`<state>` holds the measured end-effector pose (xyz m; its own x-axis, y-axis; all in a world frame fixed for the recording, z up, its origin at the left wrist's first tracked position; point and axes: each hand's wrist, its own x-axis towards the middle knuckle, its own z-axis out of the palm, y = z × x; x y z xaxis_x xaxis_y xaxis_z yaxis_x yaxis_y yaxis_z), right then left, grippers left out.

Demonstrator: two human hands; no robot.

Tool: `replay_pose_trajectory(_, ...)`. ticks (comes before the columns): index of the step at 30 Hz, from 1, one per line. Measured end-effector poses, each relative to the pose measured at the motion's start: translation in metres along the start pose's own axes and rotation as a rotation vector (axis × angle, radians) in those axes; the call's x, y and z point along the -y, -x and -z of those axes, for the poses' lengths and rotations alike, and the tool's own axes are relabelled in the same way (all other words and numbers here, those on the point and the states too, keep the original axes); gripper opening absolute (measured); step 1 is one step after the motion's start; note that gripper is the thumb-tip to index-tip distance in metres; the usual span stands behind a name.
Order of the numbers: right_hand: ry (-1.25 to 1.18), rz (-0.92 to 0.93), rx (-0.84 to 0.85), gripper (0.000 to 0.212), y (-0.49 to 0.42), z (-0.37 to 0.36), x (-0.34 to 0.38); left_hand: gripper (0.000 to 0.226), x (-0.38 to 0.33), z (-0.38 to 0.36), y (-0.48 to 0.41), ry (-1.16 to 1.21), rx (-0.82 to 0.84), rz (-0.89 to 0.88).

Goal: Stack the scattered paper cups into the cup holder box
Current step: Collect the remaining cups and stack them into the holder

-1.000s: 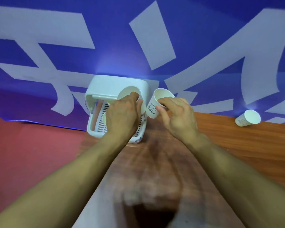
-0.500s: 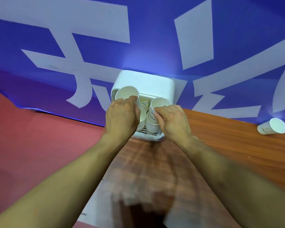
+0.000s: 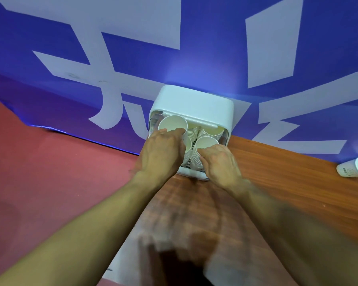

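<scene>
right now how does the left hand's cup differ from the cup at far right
The held cup is upright, mouth up; the far-right cup lies on its side. The left hand grips the held cup over the holder box; the far-right cup rests untouched on the table. Both are white paper cups.

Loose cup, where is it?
Head view, far right edge: the loose cup lies on its side on the table, by the banner, well right of the box.

Cup holder box [image 3: 191, 104]: white. Paper cups [image 3: 172, 124]: white. Stray cup [image 3: 353, 167], 3 o'clock: white, dark print. Banner [image 3: 215, 48]: blue, pale strokes. Table [image 3: 287, 174]: brown wood-grain. Floor [image 3: 50, 172], 9 o'clock: red.
</scene>
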<state>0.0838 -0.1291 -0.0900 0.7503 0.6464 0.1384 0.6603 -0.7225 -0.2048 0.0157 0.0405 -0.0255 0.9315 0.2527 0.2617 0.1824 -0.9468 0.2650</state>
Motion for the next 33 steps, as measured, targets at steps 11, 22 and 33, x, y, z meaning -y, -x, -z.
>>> replay_pose_trajectory(11,0.037,0.038,0.075,0.05,0.006,-0.007,-0.004,0.007,-0.011,-0.008,-0.002,-0.045,0.027,-0.076)
replay_pose_trajectory(22,0.094,0.035,0.087,0.063,0.012,-0.011,-0.011,0.017,-0.005,-0.043,0.001,-0.018,0.317,-0.19)
replay_pose_trajectory(33,0.089,-0.006,0.101,0.073,0.013,-0.013,-0.003,0.02,0.008,-0.071,0.007,0.022,0.416,-0.125)
